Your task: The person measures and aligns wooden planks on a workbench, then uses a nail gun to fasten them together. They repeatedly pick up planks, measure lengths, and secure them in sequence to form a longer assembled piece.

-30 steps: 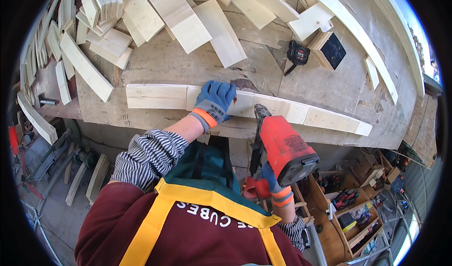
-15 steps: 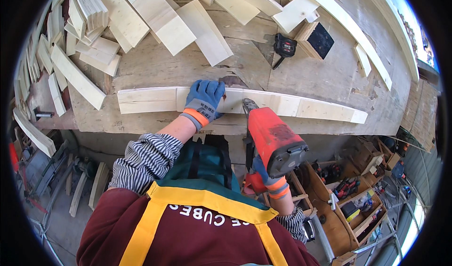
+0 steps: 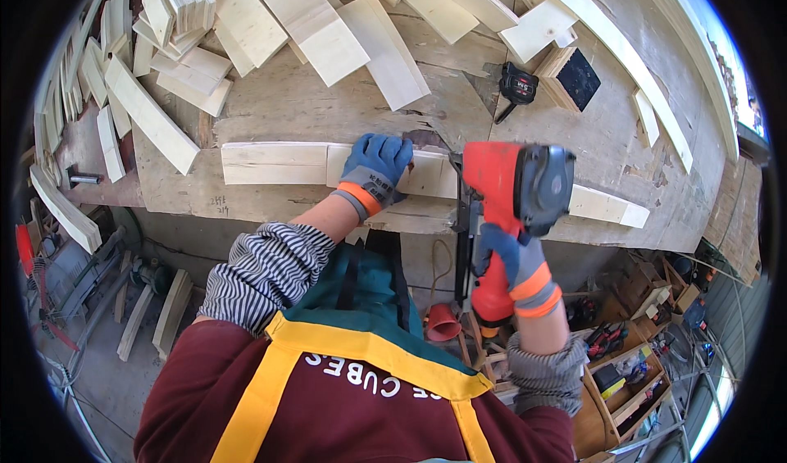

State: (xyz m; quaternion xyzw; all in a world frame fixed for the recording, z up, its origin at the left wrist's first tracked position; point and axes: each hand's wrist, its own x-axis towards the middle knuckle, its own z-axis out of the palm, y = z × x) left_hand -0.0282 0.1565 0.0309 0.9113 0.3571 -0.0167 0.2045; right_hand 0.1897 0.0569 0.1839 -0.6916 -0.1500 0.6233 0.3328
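Note:
Along the near side of the workbench [image 3: 344, 205] lies a curved wooden strip [image 3: 275, 164], built of thin layered pieces. My left hand [image 3: 377, 168], in a blue and grey glove with an orange cuff, grips the strip left of its middle, fingers bent over the far edge. A red and black nail gun [image 3: 492, 180] is in my right hand [image 3: 515, 258], gloved alike, with fingers wrapped round the handle. The gun's nose is at the strip, to the right of my left hand; whether it presses on the wood I cannot tell. Its body covers part of the strip.
Beyond the strip lie a black tape measure [image 3: 517, 86] and a wooden block with a black face [image 3: 574, 80]. Loose boards [image 3: 307, 29] and stacked curved pieces [image 3: 152, 115] cover the far and left bench. A wooden toolbox [image 3: 631, 385] stands below, right.
My right hand has come up and right, turning the nail gun from a slanted to a more upright pose. The scene has shifted slightly rightward. My left hand keeps its grip on the strip.

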